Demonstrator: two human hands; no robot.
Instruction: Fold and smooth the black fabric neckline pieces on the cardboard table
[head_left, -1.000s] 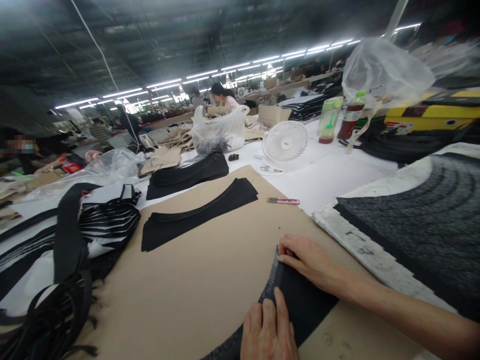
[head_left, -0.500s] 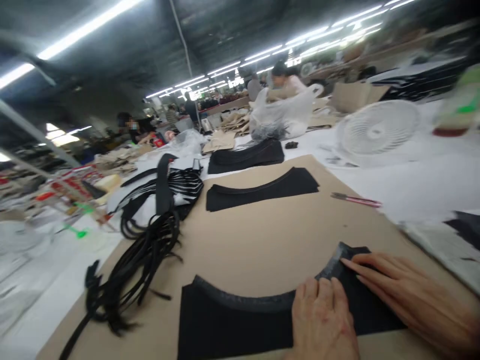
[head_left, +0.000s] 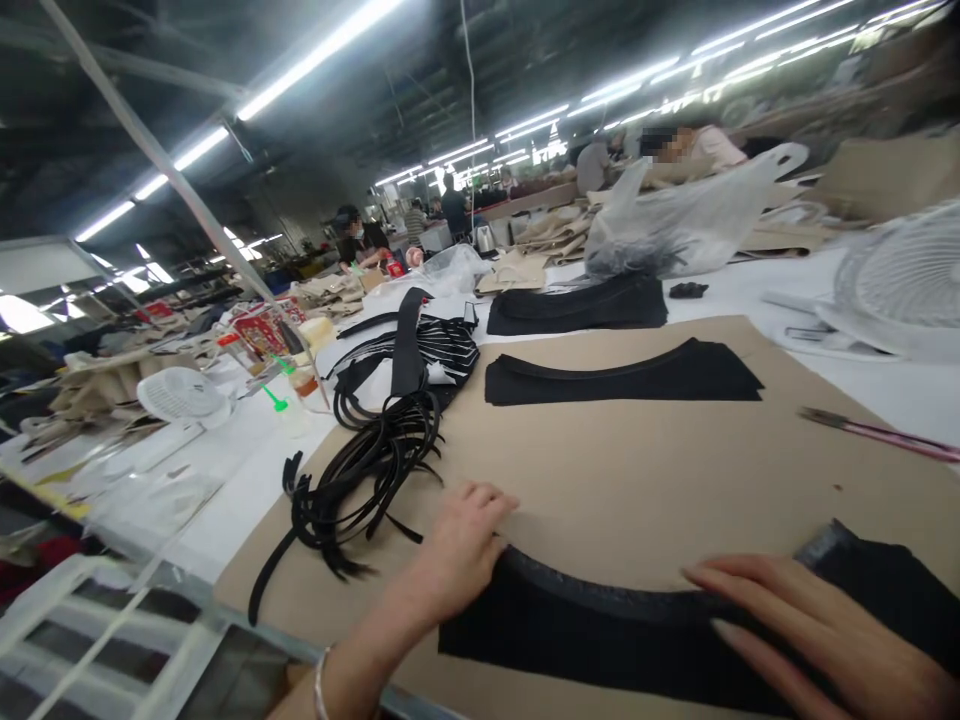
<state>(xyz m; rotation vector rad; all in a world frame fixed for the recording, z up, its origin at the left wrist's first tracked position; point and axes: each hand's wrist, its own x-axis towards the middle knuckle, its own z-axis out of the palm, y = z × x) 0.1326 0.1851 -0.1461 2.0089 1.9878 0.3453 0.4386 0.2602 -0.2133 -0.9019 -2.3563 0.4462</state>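
Note:
A black curved piece (head_left: 600, 640), fabric-like with a shinier strip along its concave edge, lies flat on the brown board before me. My left hand (head_left: 466, 540) is at its upper left corner, fingers bent and drawn together with the thumb at the edge; the corner is hidden beneath. Over the right part of the piece lies my right hand (head_left: 817, 620), its fingers stretched out along the curved edge, slightly blurred. Farther back is a stack of similar black pieces (head_left: 615, 375), with another black stack (head_left: 577, 305) behind it.
Loose black strips (head_left: 375, 470) lie in a tangle left on the brown board (head_left: 637, 470). Pink-handled tweezers (head_left: 877, 430) rest at right. Beyond are a white fan (head_left: 907, 280), a plastic bag (head_left: 675, 225) and green-tipped bottles (head_left: 300, 385). Several people are in the background.
The view has swung left. My left hand has moved from the middle of the curved piece to its left corner. My right hand has shifted left along the edge from the right tip.

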